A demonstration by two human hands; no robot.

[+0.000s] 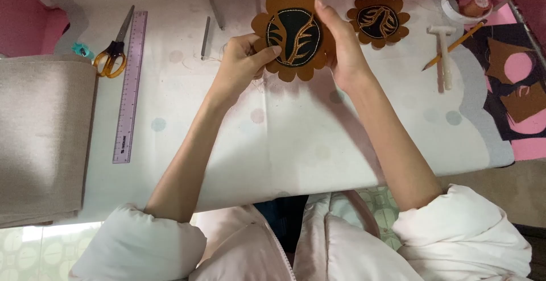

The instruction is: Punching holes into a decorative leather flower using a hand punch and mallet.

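Observation:
Both my hands hold up a brown, flower-shaped leather piece (296, 34) with a black round centre and a stitched branch pattern. My left hand (242, 65) pinches its left edge, thumb on the black centre. My right hand (341, 45) grips its right edge, fingers behind the piece. A second, smaller flower-shaped piece (378, 21) of the same kind lies on the table just right of my right hand.
A purple ruler (130, 85) and orange-handled scissors (111, 56) lie at the left, beside a folded beige cloth (42, 139). Two thin metal tools (206, 36) lie behind my left hand. At the right are a white mallet (445, 59), a pencil (452, 47), a tape roll (465, 2) and leather scraps (520, 102).

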